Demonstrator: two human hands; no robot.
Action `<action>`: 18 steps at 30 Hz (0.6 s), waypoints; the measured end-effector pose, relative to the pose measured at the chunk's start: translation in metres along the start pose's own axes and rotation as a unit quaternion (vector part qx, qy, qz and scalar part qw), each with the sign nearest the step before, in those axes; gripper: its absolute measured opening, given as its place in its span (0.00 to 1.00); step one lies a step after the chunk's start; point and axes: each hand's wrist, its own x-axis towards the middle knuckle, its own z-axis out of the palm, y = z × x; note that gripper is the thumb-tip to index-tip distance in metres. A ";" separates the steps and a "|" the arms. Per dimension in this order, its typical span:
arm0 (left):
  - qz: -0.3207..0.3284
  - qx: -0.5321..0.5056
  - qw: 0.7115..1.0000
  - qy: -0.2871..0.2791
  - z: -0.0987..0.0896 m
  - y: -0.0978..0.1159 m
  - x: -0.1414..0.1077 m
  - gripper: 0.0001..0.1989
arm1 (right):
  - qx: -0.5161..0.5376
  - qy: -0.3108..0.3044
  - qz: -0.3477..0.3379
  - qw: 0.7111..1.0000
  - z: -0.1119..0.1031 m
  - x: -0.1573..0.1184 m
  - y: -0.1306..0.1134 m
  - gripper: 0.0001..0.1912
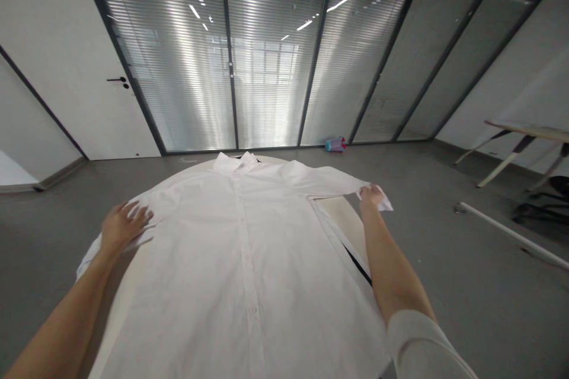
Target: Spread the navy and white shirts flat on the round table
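Lying buttoned and front-up on the pale table (342,219), the white shirt (249,260) is spread but unfolded. I see my left hand (122,225) pressing flat and open on one sleeve, my right hand (371,195) pinching the other sleeve's cuff. Folding, I judge, is yet to begin.
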 end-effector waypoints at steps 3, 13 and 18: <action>0.005 -0.104 0.986 0.130 -0.018 0.025 -0.004 0.24 | 0.018 0.011 -0.083 0.996 0.014 -0.017 -0.036 0.24; -0.162 -0.637 0.687 -0.309 0.002 0.158 -0.042 0.38 | -0.131 -0.534 -0.556 0.624 0.064 -0.222 -0.041 0.21; -0.267 -0.577 0.702 -0.321 0.021 0.171 -0.052 0.46 | -0.176 -0.585 -0.547 0.573 0.054 -0.249 -0.028 0.16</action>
